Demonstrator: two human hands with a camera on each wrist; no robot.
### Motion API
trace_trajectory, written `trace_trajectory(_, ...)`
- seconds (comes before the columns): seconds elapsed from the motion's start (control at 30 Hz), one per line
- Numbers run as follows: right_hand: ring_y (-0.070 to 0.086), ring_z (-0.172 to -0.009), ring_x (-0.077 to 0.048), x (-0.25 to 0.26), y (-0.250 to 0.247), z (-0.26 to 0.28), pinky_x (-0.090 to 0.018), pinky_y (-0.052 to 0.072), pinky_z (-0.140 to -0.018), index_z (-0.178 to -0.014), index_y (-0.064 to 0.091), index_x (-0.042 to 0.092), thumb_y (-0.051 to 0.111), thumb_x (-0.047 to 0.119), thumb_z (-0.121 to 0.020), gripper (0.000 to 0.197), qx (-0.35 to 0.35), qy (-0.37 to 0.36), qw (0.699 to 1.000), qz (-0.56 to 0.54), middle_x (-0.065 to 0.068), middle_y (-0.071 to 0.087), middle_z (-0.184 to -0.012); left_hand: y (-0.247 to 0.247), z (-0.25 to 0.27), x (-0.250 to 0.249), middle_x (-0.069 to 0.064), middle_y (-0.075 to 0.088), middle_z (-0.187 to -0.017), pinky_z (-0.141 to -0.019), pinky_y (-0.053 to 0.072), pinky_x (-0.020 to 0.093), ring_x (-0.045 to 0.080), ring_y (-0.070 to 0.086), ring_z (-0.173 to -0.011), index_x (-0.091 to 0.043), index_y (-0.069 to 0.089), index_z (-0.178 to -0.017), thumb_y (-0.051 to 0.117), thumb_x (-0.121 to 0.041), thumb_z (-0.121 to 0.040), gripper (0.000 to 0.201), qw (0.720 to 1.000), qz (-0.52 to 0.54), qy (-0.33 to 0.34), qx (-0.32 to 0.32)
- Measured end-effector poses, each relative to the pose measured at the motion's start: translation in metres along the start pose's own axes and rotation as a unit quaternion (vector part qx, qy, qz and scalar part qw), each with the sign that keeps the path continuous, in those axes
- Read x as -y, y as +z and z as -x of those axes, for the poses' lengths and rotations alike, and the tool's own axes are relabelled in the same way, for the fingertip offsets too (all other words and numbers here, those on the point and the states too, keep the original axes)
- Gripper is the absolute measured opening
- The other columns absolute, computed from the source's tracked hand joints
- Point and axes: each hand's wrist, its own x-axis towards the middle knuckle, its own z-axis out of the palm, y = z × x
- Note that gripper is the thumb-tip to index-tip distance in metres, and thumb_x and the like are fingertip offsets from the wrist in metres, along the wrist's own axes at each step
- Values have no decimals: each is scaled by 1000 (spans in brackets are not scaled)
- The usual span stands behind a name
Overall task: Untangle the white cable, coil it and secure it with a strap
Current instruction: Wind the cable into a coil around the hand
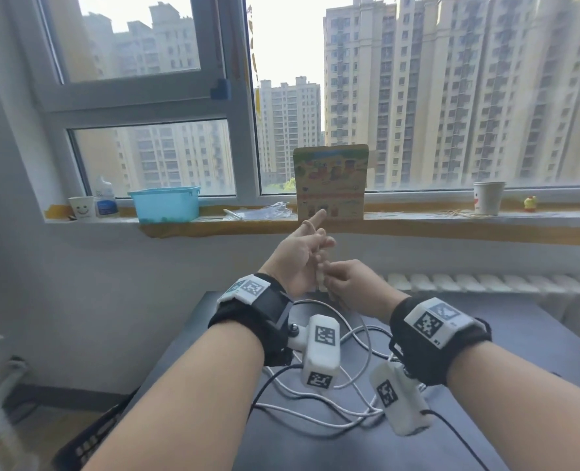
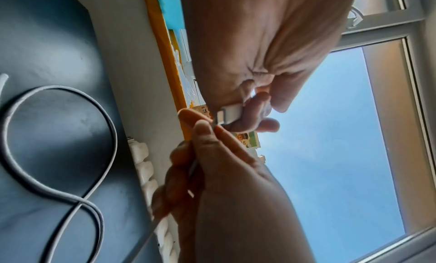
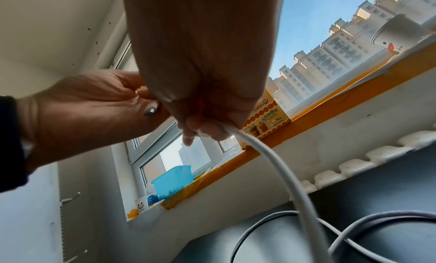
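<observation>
The white cable [image 1: 369, 351] lies in loose crossed loops on the dark table [image 1: 315, 450]. Both hands are raised above the table's far edge. My left hand [image 1: 319, 253] curls its lower fingers round the cable's white plug [image 2: 230, 111], while its index finger points up with a thin tan band [image 1: 308, 228] looped round it. My right hand [image 1: 332, 273] pinches the cable just below the plug, seen close in the left wrist view [image 2: 205, 129]. From its fist [image 3: 202, 132] the cable [image 3: 278, 166] hangs down to the table.
On the window sill stand a blue basket [image 1: 164, 203], a bottle, paper cups [image 1: 82, 207] [image 1: 488, 198] and a colourful box [image 1: 331, 181]. A white radiator [image 1: 485, 283] runs behind the table. A black crate [image 1: 88, 440] sits on the floor at the left.
</observation>
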Motion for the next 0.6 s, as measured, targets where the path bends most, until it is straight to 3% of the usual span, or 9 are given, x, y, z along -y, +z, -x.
trace_trajectory(0.1,42,-39,1,-2,2,4,-12,35,-45,-78,68,11,52,12,-94,23,34,-5,999,41,-2,56,-60,0,-6,2,3,54,-77,-52,39,19,9,35,-55,-24,44,-140,35,-10,-102,42,999,14,34,-32)
trace_trajectory(0.17,46,-44,2,-4,2,7,-6,34,-44,-80,69,15,55,16,-93,19,40,-11,997,63,-5,62,-67,2,-9,3,6,60,-83,-62,42,23,12,44,-61,-25,46,-138,34,-13,-103,40,998,23,45,-49)
trace_trajectory(0.23,53,-57,-6,-5,1,9,-4,36,-47,-82,70,16,57,18,-92,16,46,-15,995,92,-9,68,-76,2,-12,4,9,65,-89,-73,46,30,16,54,-71,-29,45,-139,33,-15,-103,40,997,25,48,-54)
trace_trajectory(0.3,52,-57,-7,-4,-3,11,-4,36,-47,-77,68,18,58,20,-91,17,44,-17,993,109,-6,68,-73,3,-14,5,11,67,-92,-79,49,35,21,59,-77,-30,42,-140,31,-16,-104,40,997,1,47,-54)
trace_trajectory(0.37,45,-49,-2,-1,-8,14,-7,35,-46,-60,57,24,61,19,-88,29,24,-32,992,120,4,57,-58,4,-14,8,14,67,-91,-81,50,35,22,61,-77,-28,39,-142,28,-15,-104,42,996,-54,48,-54)
trace_trajectory(0.43,43,-49,-2,0,-13,13,-10,33,-47,-53,53,28,65,19,-85,35,0,-46,991,127,10,50,-52,2,-14,11,15,67,-90,-81,51,34,23,62,-75,-27,37,-143,27,-14,-105,42,992,-101,50,-56)
trace_trajectory(0.6,51,-53,2,0,-27,11,-14,40,-61,-77,74,11,69,12,-83,7,-40,-42,998,20,16,61,-57,-9,-16,15,16,69,-91,-76,55,38,27,67,-74,-31,33,-145,28,-16,-104,43,988,-142,30,-56)
